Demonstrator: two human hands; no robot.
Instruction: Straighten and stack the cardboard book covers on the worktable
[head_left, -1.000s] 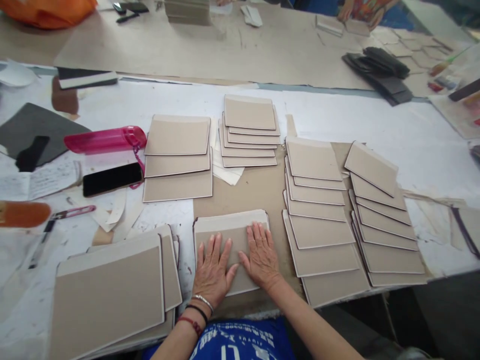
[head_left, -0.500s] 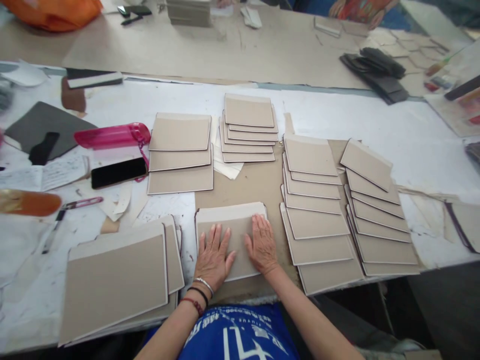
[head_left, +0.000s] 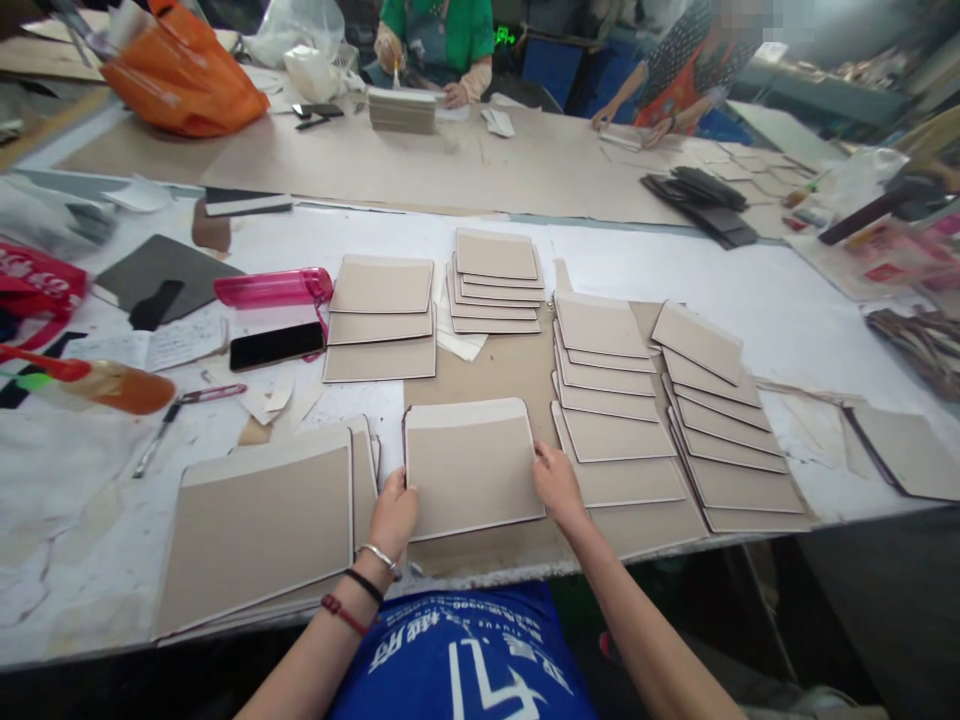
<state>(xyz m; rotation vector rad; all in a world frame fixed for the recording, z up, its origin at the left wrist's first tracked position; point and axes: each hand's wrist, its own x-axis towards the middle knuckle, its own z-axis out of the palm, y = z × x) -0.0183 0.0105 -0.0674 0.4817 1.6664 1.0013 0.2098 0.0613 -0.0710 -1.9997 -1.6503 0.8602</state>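
Observation:
A beige panel with dark edges and a paler band along its top (head_left: 472, 470) is in front of me at the table's near edge. My left hand (head_left: 395, 510) grips its left edge, and my right hand (head_left: 559, 483) grips its right edge, thumbs on top and fingers partly hidden. To the left lies a pile of larger beige panels (head_left: 266, 530). Two overlapping rows of similar panels are on the right, a nearer row (head_left: 619, 435) and a farther-right row (head_left: 727, 440). Beyond my hands are two more stacks, one left (head_left: 382, 330) and one in the middle (head_left: 496, 255).
On the left lie a black phone (head_left: 276, 346), a pink case (head_left: 270, 288), a pen (head_left: 157, 440) and a bottle of amber liquid (head_left: 127, 387). Across the far table are an orange bag (head_left: 184, 85), black pieces (head_left: 701, 205) and two people at work.
My hands have gone from lying flat on the panel to gripping its left and right edges. The camera view has tilted up, showing more of the far table and the people there.

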